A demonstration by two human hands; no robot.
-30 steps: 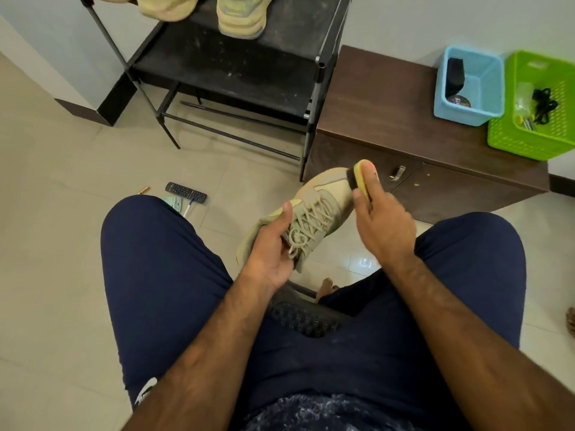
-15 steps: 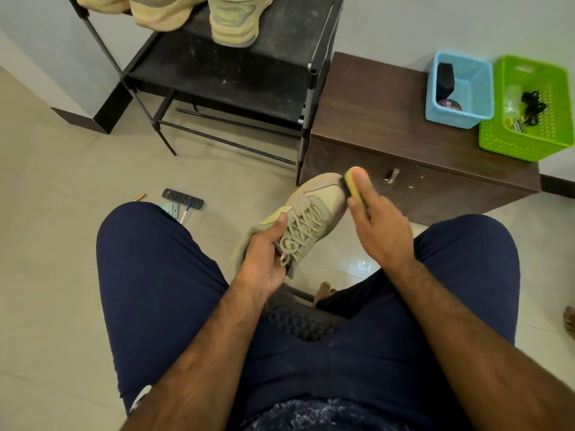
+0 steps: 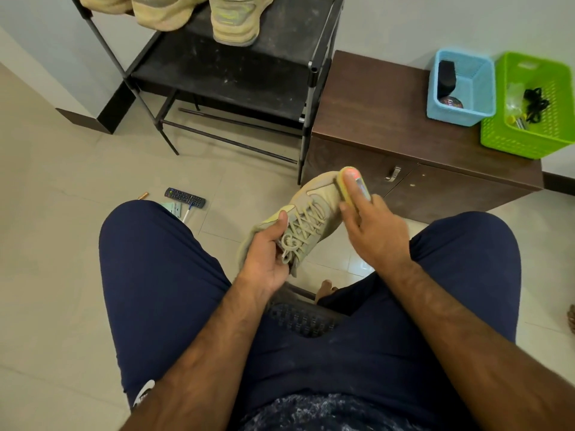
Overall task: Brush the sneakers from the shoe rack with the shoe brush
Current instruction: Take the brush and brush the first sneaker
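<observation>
We're seated with legs apart, holding the beige sneaker (image 3: 314, 197) up between our knees above the tiled floor (image 3: 62, 244), toe pointing away toward the cabinet (image 3: 373, 104). Our left hand (image 3: 264, 256) grips it at the heel end. The thumb lies across the upper beside the laces; the other fingers wrap underneath, hidden. Our right hand (image 3: 378, 236) holds the shoe brush (image 3: 350, 185) against the toe, dark bristles touching the toe's right side, yellow back facing out. Fingers lie close together along the brush back, thumb on the near edge. The hand is blurred, so we can't tell exact finger placement.

The black shoe rack (image 3: 236, 76) stands ahead-left against the wall. The other sneakers (image 3: 236, 20) sit on its upper shelf, cut off by the frame edge. The cabinet sits just right of the rack. On top are a blue basket (image 3: 460, 115) with a dark object inside, and a green basket (image 3: 516, 141) just beside it holding a black tangle. A remote (image 3: 185, 197) lies on the floor by our left knee.
</observation>
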